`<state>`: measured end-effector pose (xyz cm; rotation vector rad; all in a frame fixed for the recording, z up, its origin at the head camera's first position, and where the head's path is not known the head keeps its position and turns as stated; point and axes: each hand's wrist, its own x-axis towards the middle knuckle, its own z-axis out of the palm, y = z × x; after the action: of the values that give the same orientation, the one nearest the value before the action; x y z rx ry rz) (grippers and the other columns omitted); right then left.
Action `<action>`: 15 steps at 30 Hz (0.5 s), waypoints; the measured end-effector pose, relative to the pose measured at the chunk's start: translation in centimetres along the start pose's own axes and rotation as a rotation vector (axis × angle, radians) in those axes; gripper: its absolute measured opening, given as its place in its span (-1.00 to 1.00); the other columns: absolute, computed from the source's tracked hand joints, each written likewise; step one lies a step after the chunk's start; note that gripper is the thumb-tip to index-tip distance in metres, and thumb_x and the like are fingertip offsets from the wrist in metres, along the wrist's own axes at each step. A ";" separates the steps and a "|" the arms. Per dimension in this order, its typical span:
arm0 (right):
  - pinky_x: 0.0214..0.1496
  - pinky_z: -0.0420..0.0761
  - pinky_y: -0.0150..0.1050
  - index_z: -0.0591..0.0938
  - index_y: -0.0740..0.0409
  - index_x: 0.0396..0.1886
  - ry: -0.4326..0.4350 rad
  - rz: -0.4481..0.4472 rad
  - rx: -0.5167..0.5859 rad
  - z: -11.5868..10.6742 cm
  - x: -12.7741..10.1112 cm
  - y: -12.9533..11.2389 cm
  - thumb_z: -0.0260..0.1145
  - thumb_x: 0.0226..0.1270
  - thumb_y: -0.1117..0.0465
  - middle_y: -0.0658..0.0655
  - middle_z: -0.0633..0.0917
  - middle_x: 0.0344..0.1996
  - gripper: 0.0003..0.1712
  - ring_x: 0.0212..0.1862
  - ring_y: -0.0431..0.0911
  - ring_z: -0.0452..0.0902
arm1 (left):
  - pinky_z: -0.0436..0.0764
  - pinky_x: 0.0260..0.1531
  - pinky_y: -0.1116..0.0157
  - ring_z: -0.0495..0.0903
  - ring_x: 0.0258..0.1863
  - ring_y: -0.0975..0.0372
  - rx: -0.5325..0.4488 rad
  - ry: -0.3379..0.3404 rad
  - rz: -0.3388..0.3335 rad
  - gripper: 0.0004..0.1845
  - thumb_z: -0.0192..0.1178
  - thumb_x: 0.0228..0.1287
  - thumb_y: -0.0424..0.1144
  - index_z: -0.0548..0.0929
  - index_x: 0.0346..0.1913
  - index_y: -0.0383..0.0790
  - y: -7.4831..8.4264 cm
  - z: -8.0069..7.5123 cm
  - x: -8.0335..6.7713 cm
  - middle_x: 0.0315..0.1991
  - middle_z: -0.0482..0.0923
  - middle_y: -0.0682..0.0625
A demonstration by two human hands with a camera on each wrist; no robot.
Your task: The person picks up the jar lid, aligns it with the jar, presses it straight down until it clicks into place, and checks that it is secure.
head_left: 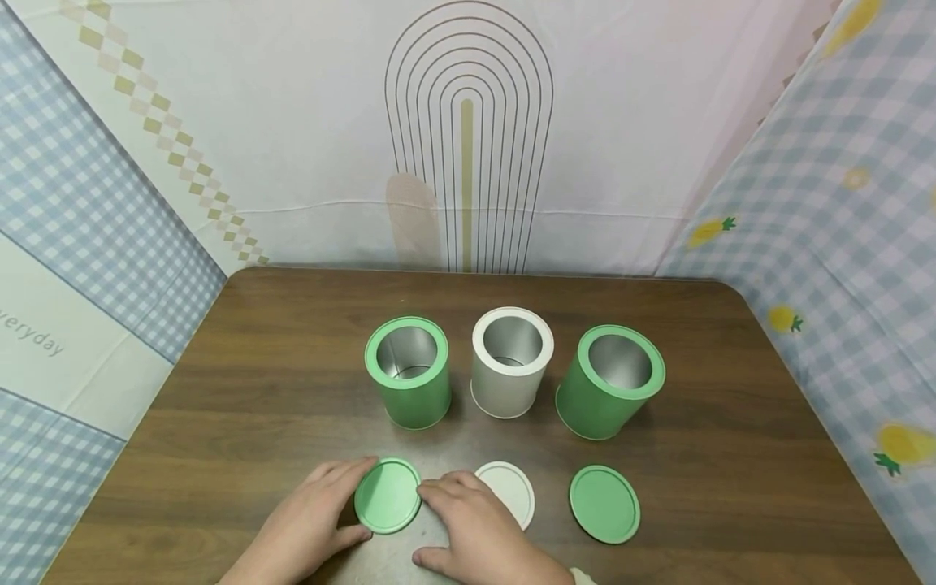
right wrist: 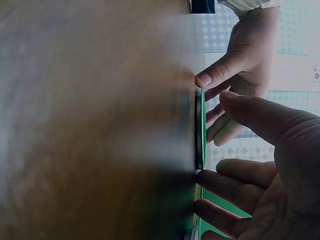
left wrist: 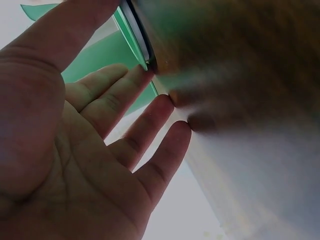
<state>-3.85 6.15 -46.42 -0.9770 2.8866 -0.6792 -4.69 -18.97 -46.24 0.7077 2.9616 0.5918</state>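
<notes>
- Fingertips of both hands met the rim of a flat round green tin lid [head_left: 387,496] in the head view: the left hand [head_left: 310,520] cupped its left edge, the right hand [head_left: 475,528] touched its right edge. The lid lay on the dark wooden table [head_left: 256,366], in front of a green cylindrical tin [head_left: 408,372], beside a round white lid [head_left: 509,490].
- Left wrist view: the left fingers [left wrist: 150,125] were straight and slightly spread, tips against the table beside the lid's edge [left wrist: 135,35].
- Right wrist view: the right fingers [right wrist: 235,182] lay loosely spread, tips at the lid's edge [right wrist: 200,130]; the left thumb [right wrist: 220,72] pressed the opposite rim.
</notes>
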 end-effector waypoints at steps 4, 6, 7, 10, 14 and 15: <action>0.26 0.50 -0.22 0.64 0.17 0.19 0.024 -0.019 -0.007 0.1 0.0 0.0 0.55 0.07 -0.16 0.00 0.69 0.08 -0.25 0.15 -0.10 0.53 | 0.62 0.09 0.09 0.54 0.14 0.15 0.021 0.015 0.014 -0.14 0.61 -0.09 -0.05 0.52 0.33 -0.19 0.0 0.1 0.0 0.18 0.59 0.02; 0.27 0.50 -0.21 0.64 0.17 0.18 0.037 -0.028 -0.013 0.2 0.0 0.0 0.55 0.06 -0.15 0.00 0.70 0.07 -0.25 0.14 -0.10 0.54 | 0.63 0.08 0.10 0.55 0.13 0.16 0.033 0.026 0.023 -0.14 0.61 -0.10 -0.03 0.53 0.32 -0.19 -0.1 0.1 0.0 0.17 0.60 0.02; 0.28 0.49 -0.20 0.65 0.17 0.17 0.041 -0.031 -0.015 0.2 0.0 0.0 0.55 0.06 -0.15 0.00 0.70 0.07 -0.25 0.14 -0.11 0.54 | 0.63 0.08 0.10 0.56 0.13 0.16 0.038 0.032 0.028 -0.15 0.61 -0.10 -0.03 0.53 0.32 -0.20 -0.1 0.1 0.0 0.17 0.60 0.02; 0.29 0.49 -0.18 0.65 0.17 0.15 0.061 -0.041 -0.021 0.3 0.0 0.0 0.56 0.04 -0.14 0.01 0.71 0.05 -0.26 0.13 -0.10 0.55 | 0.62 0.08 0.09 0.57 0.12 0.16 0.044 0.043 0.043 -0.15 0.60 -0.10 -0.02 0.54 0.30 -0.20 -0.2 0.1 0.0 0.17 0.60 0.01; 0.30 0.50 -0.10 0.65 0.17 0.15 0.072 -0.041 -0.018 0.3 0.0 0.0 0.57 0.03 -0.13 0.01 0.71 0.04 -0.27 0.14 -0.10 0.56 | 0.62 0.07 0.08 0.59 0.10 0.16 0.035 0.040 0.039 -0.17 0.60 -0.10 0.00 0.55 0.29 -0.18 -0.2 0.1 -0.1 0.16 0.61 0.02; 0.31 0.50 -0.08 0.65 0.18 0.15 0.070 -0.038 -0.014 0.3 0.0 -0.1 0.57 0.04 -0.13 0.02 0.71 0.05 -0.27 0.15 -0.10 0.57 | 0.62 0.07 0.08 0.60 0.09 0.17 0.034 0.039 0.033 -0.17 0.59 -0.10 0.01 0.55 0.29 -0.17 -0.1 0.1 -0.1 0.16 0.62 0.03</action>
<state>-3.77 6.00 -46.67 -1.0335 2.9439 -0.7103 -4.68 -19.07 -46.37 0.7573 3.0085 0.5652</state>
